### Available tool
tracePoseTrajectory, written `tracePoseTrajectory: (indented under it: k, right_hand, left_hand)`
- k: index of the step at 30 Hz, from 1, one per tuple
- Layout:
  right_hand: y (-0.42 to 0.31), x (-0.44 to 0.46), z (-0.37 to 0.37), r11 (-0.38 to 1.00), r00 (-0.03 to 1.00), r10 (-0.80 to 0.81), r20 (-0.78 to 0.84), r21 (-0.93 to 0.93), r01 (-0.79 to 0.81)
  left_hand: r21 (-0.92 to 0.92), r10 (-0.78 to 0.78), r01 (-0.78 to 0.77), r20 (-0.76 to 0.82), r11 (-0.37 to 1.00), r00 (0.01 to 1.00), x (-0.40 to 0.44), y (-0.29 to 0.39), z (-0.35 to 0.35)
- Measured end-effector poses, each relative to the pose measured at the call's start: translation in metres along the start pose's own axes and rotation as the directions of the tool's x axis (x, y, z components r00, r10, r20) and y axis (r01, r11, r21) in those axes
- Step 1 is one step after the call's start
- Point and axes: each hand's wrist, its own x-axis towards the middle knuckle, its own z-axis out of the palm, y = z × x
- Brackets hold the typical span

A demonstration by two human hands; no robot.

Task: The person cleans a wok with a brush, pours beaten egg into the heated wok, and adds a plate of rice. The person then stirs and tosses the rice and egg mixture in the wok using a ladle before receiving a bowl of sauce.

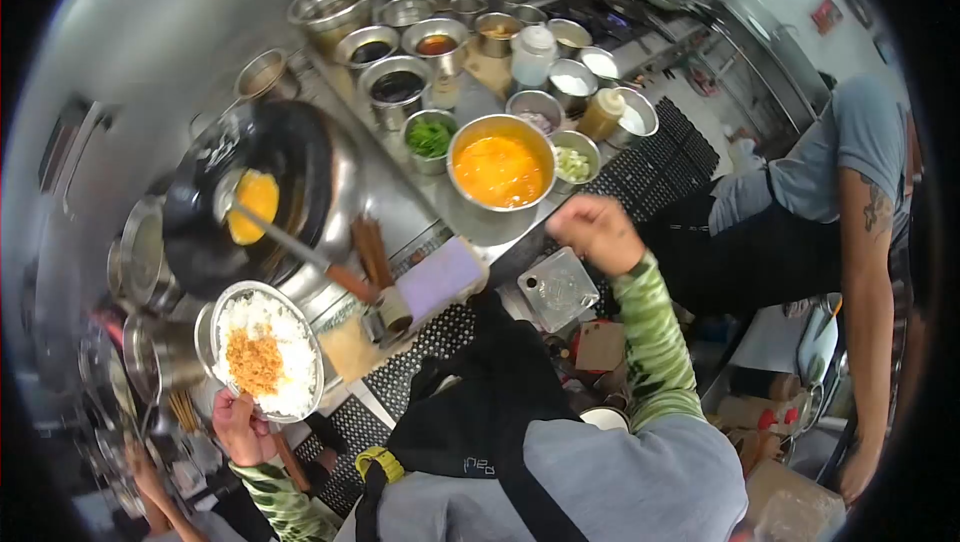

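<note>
My left hand (243, 429) grips the rim of a metal bowl (314, 394) of white rice, with orange-brown crumbly bits heaped on the rice. My right hand (602, 234) is held with curled fingers beside a pot of beaten egg (503, 164) and a small bowl of chopped pale green vegetable (573, 160). Whether anything is between those fingers is hidden. A ladle (300, 250) with a wooden handle leans over the rim of a black wok (195, 232), untouched by either hand. Yellow egg (254, 207) lies at the ladle's head.
Metal containers of dark sauces (397, 88), chopped greens (429, 138) and white powder stand behind the egg pot, with squeeze bottles (533, 55) among them. A purple sponge-like block (440, 275) lies at the counter edge. One co-worker (865, 242) stands right; another person's hand (145, 467) shows lower left.
</note>
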Motion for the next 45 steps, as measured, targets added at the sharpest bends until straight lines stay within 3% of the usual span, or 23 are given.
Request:
tracePoseTrajectory:
  k: [1,3,5,7,9,11,13,15,16,17,19,20,23,24,27,32,37,38,39,41,45]
  right_hand:
    - [0.01,0.009,-0.032,0.999,0.984,0.013,-0.178,-0.026,-0.018]
    - [0.063,0.065,-0.11,0.981,0.809,-0.02,-0.587,0.143,0.129]
    - [0.113,0.125,-0.183,0.985,0.614,-0.094,-0.783,0.017,0.173]
    - [0.126,0.176,-0.214,0.986,0.598,-0.003,-0.801,0.097,0.135]
    - [0.119,0.219,-0.229,0.991,0.615,0.13,-0.778,0.119,-0.06]
    - [0.152,0.263,-0.26,0.955,0.763,0.146,-0.629,0.292,0.058]
    - [0.137,0.291,-0.265,0.986,0.648,0.016,-0.761,0.119,0.115]
    - [0.123,0.309,-0.273,0.968,0.595,-0.251,-0.764,-0.194,0.159]
    - [0.122,0.32,-0.274,0.95,0.575,-0.311,-0.756,-0.25,0.186]
    - [0.121,0.324,-0.277,0.94,0.613,-0.33,-0.718,-0.306,0.148]
    - [0.111,0.324,-0.275,0.805,0.574,-0.434,-0.695,-0.585,-0.1]
    - [0.102,0.319,-0.276,0.737,0.623,-0.392,-0.677,-0.636,-0.228]
    - [0.102,0.31,-0.285,0.653,0.709,-0.348,-0.613,-0.701,-0.286]
    - [0.101,0.305,-0.286,0.673,0.685,-0.447,-0.575,-0.721,-0.166]
    - [0.099,0.298,-0.289,0.676,0.634,-0.558,-0.535,-0.737,-0.027]
    - [0.116,0.305,-0.288,0.739,0.661,-0.507,-0.554,-0.673,0.002]
    - [0.139,0.304,-0.286,0.916,0.623,-0.343,-0.703,-0.396,0.057]
    - [0.151,0.305,-0.29,0.94,0.608,-0.308,-0.732,-0.334,0.075]
    - [0.153,0.301,-0.293,0.989,0.619,-0.145,-0.772,-0.131,0.068]
    - [0.154,0.293,-0.298,0.959,0.635,0.185,-0.75,0.279,0.05]
    - [0.168,0.282,-0.304,0.921,0.618,0.242,-0.748,0.377,0.096]
  left_hand:
    - [0.007,-0.022,0.021,0.06,1.0,0.998,-0.002,0.012,0.012]
    - [0.021,-0.06,0.057,0.175,0.998,0.983,0.014,0.024,0.057]
    - [0.057,-0.056,0.045,0.211,0.997,0.976,0.026,0.028,0.099]
    - [0.12,-0.077,0.048,0.257,0.992,0.963,0.036,0.03,0.139]
    - [0.097,-0.059,0.036,0.24,0.995,0.969,0.04,0.034,0.19]
    - [0.127,-0.069,0.033,0.293,0.991,0.954,0.045,0.037,0.228]
    - [0.145,-0.095,0.052,0.304,0.988,0.948,0.048,0.04,0.269]
    - [0.158,-0.106,0.053,0.354,0.986,0.929,0.054,0.036,0.297]
    - [0.136,-0.124,0.077,0.382,0.988,0.916,0.05,0.042,0.321]
    - [0.159,-0.137,0.083,0.366,0.984,0.921,0.049,0.042,0.34]
    - [0.195,-0.158,0.094,0.339,0.976,0.927,0.051,0.041,0.372]
    - [0.203,-0.167,0.098,0.359,0.974,0.918,0.053,0.038,0.384]
    - [0.23,-0.182,0.078,0.474,0.97,0.861,0.067,0.024,0.408]
    - [0.224,-0.188,0.088,0.476,0.971,0.859,0.061,0.027,0.428]
    - [0.247,-0.201,0.082,0.508,0.965,0.838,0.062,0.02,0.457]
    - [0.284,-0.227,0.08,0.533,0.955,0.815,0.065,0.009,0.487]
    - [0.303,-0.212,0.047,0.54,0.952,0.814,0.067,-0.002,0.501]
    - [0.323,-0.216,0.034,0.547,0.946,0.808,0.068,-0.004,0.502]
    - [0.327,-0.223,0.038,0.549,0.944,0.806,0.067,-0.004,0.504]
    - [0.332,-0.234,0.047,0.553,0.942,0.799,0.066,-0.005,0.509]
    - [0.31,-0.24,0.072,0.546,0.948,0.803,0.068,-0.013,0.515]
